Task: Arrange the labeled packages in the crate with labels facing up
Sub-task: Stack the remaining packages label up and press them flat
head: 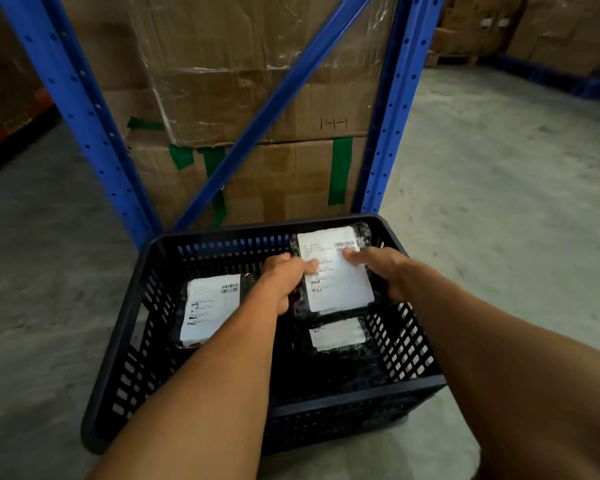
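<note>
Black plastic mesh forms the crate (118, 375), which sits on a grey concrete floor (499, 202) in front of a blue rack frame (84, 109) loaded with taped cardboard cartons (257, 81). At about nine o'clock inside the crate lies a dark-wrapped package (212, 308), its white label facing up (barcode toward the far wall). Just right of it the left hand (283, 280) grips the left edge of the held package (335, 271), thumb pressed on the label. That package sits at about one o'clock in the crate, tilted with its far end raised against the back wall, label up. Beneath its near edge, at about four o'clock, a third package (338, 336) rests on the crate floor, label up and partly covered. The right hand (383, 271) clamps the held package's right edge, its thumb on the label near the barcode.
</note>
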Tool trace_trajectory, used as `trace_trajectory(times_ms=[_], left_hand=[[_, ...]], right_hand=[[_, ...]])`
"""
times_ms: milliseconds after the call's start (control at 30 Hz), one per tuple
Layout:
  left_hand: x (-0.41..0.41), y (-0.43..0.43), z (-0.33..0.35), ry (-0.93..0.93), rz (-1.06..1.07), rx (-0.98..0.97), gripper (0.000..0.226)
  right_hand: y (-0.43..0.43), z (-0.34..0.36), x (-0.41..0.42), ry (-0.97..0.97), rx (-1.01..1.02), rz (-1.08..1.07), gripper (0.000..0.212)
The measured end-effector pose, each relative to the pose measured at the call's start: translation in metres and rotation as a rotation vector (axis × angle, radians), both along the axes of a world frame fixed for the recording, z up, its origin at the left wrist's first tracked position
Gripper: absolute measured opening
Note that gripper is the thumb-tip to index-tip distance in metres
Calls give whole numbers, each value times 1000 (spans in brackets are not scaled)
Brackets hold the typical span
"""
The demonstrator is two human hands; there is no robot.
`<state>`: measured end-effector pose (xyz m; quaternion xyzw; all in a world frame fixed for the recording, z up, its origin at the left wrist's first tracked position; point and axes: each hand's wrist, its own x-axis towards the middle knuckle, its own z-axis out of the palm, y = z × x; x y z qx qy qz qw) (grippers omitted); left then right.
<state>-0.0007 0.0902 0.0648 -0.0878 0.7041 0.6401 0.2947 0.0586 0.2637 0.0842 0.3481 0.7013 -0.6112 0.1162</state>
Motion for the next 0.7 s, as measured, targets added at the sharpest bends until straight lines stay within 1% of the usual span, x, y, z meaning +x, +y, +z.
trace_trajectory(times_ms=[67, 133, 200, 300, 400, 500, 600, 700], left_hand=[[9, -4, -12, -59, -42, -29, 72], [-6, 36, -56, -135, -28, -93, 82], [2, 34, -64, -80, 4, -150, 86], [7, 36, -74, -1, 48, -198, 83], [15, 31, -84, 32, 31, -280, 81], [24, 27, -94, 60, 19, -320, 76], [14, 31, -104, 67, 24, -345, 70], [4, 36, -107, 84, 3, -391, 43]], right_hand=[[-4, -11, 9, -7, 29, -28, 51], [31, -61, -15, -49, 39, -90, 44], [28, -72, -12, -51, 151, -90, 37], [22, -80, -11, -38, 221, -85, 46], [15, -91, -4, -70, 264, -61, 45], [9, -108, 0, -103, 259, -67, 47], [8, -123, -10, -129, 256, -107, 59], [10, -125, -18, -137, 297, -120, 60]])
